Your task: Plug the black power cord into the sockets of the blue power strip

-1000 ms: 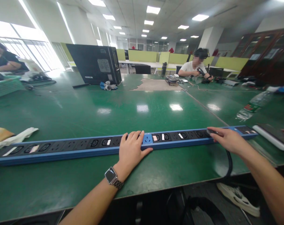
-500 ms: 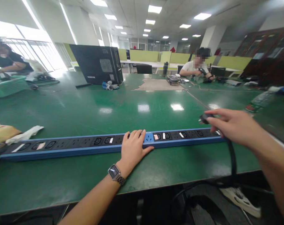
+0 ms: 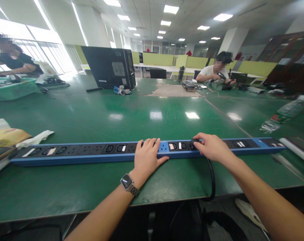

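A long blue power strip [image 3: 86, 161] with black sockets lies across the green table near its front edge. My left hand [image 3: 147, 156], with a watch on the wrist, rests over the middle of the strip, fingers on its top and thumb along the front side, left of the blue socket [image 3: 163, 147]. Between the thumb and fingers of my right hand [image 3: 211, 146] is a black plug [image 3: 194, 144], at the strip's sockets right of the white labels. Its cable [image 3: 213, 180] hangs down over the table edge. Whether the plug sits in a socket is hidden.
A computer case [image 3: 109, 68] and gloves [image 3: 122, 90] stand at the back. Two people sit across the table. A green basket [image 3: 13, 92] and a yellow packet [image 3: 13, 136] are at left; a plastic bottle [image 3: 284, 113] lies at right.
My right hand has moved left with the plug, from above the strip's right part down onto its sockets. My left hand keeps its place on the strip. The view has shifted slightly.
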Action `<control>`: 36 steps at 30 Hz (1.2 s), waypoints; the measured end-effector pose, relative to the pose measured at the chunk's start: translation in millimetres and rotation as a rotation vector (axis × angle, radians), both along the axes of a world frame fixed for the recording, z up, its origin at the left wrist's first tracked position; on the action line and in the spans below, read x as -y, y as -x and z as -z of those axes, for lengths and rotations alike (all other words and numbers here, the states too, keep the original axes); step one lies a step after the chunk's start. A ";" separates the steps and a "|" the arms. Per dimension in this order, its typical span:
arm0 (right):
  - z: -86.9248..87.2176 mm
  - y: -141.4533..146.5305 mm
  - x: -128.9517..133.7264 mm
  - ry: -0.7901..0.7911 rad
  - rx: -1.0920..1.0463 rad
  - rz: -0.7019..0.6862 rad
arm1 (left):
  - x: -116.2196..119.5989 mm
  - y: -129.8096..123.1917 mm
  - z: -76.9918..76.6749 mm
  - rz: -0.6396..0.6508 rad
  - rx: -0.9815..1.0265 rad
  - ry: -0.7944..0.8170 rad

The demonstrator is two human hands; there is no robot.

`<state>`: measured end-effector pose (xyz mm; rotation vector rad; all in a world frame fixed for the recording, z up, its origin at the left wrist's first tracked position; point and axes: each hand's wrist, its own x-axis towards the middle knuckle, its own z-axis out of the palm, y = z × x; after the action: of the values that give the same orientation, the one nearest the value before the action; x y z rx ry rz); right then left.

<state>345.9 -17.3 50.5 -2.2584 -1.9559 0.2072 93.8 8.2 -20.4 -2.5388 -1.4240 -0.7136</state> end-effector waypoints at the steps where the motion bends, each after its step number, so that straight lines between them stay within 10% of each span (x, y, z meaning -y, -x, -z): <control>1: 0.5 2.4 1.4 -0.006 0.029 0.005 | 0.0 0.0 -0.2 -0.001 0.000 0.001; 10: 11.0 3.8 5.2 -0.095 0.001 0.009 | -0.6 0.0 -0.4 -0.002 0.003 0.000; 16: -59.7 14.6 16.3 -0.794 -0.471 0.245 | 0.4 -0.7 -1.2 0.003 0.015 -0.004; 19: -78.9 47.1 14.5 -0.454 -0.407 0.037 | 0.4 -0.5 -1.6 -0.004 0.014 -0.003; 23: -47.2 82.8 -6.6 -0.208 -0.300 -0.096 | 0.4 -0.2 -1.0 -0.001 0.021 0.000; 28: -2.7 97.2 -25.4 -0.117 -0.277 -0.115 | 0.4 -0.5 0.2 0.006 0.055 0.004; 36: 1.1 105.8 -27.5 -0.093 -0.242 -0.132 | 1.3 -1.0 -0.6 0.004 0.073 0.028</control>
<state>240.1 10.2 49.4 -1.9469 -1.9434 0.3768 94.7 6.9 -19.8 -2.5623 -1.4619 -0.7999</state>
